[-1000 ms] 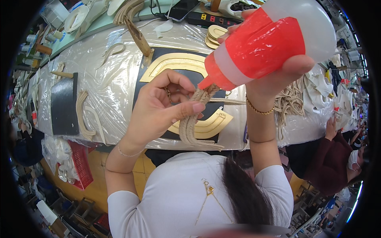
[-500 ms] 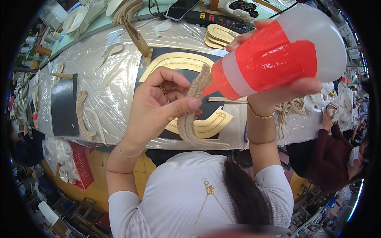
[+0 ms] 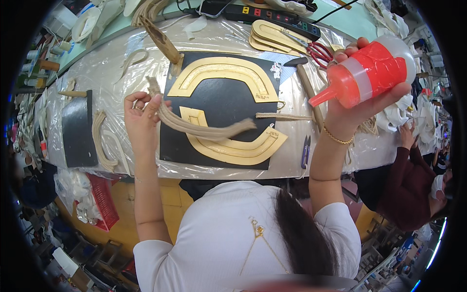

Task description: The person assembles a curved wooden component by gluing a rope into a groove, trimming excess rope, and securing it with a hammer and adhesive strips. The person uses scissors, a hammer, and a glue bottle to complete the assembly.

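My left hand (image 3: 142,113) pinches one end of a bundle of beige braided cords (image 3: 204,129), whose free end sweeps right over a black board (image 3: 221,103). Two curved yellow templates (image 3: 224,68) with grooves lie on that board, one above the other. Raised off to the right, my right hand (image 3: 362,100) grips a squeeze bottle (image 3: 372,70) with a red wrap and a red nozzle tilted down to the left. A single cord (image 3: 284,116) lies across the board's right edge.
A hammer (image 3: 307,90), red-handled scissors (image 3: 318,52), small blue snips (image 3: 305,152) and stacked yellow templates (image 3: 272,36) lie on the plastic-covered table. A wooden stick (image 3: 159,40) rises at the board's upper left corner. A co-worker in a dark red sleeve (image 3: 399,187) is at the right.
My left hand has moved left with the cords, which now stretch out sideways. The bottle has gone right, its nozzle away from the cords. More of the templates shows.
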Motion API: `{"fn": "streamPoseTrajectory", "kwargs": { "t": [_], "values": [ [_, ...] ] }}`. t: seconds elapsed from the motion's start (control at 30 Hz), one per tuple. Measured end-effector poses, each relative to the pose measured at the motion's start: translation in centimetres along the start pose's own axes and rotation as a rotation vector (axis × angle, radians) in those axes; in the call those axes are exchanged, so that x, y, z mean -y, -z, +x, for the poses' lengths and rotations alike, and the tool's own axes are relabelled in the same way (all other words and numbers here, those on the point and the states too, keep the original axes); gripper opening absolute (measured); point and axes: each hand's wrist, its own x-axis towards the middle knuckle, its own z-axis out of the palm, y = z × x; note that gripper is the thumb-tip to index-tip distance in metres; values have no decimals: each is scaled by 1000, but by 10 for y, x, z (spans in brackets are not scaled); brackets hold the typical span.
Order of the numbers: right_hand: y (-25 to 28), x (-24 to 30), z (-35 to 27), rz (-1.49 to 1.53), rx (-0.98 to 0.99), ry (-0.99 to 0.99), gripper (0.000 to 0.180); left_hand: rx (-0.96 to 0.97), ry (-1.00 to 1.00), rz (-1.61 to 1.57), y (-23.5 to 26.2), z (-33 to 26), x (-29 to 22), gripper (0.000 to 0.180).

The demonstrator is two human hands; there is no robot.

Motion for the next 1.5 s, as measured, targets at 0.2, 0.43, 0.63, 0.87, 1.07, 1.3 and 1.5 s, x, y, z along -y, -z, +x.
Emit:
{"fn": "streamPoseTrajectory", "kwargs": {
  "t": [0.2, 0.43, 0.63, 0.87, 1.07, 1.3, 1.5],
  "values": [
    [20, -12, -16, -317, -266, -27, 95, -144, -627, 1322, 6, 0, 36, 66],
    [20, -35, -33, -387, -372, -95, 94, 717, -361, 1220, -54, -28, 42, 50],
    [24, -39, -41, -409, -387, -180, 99, 763, -221, 1204, -60, -19, 33, 45],
    [6, -45, -32, -360, -333, -168, 101, 542, 69, 461, -55, -17, 0, 45],
    [-31, -50, -15, -468, -183, -65, 110, 519, -594, 502, -60, -45, -18, 47],
    [-68, -36, -7, -186, -15, -130, 118, 556, -1086, 506, -63, -54, -34, 62],
    [-86, -28, -9, -151, -27, -179, 124, 559, -1190, 629, -62, -59, -44, 60]
  ]
}}
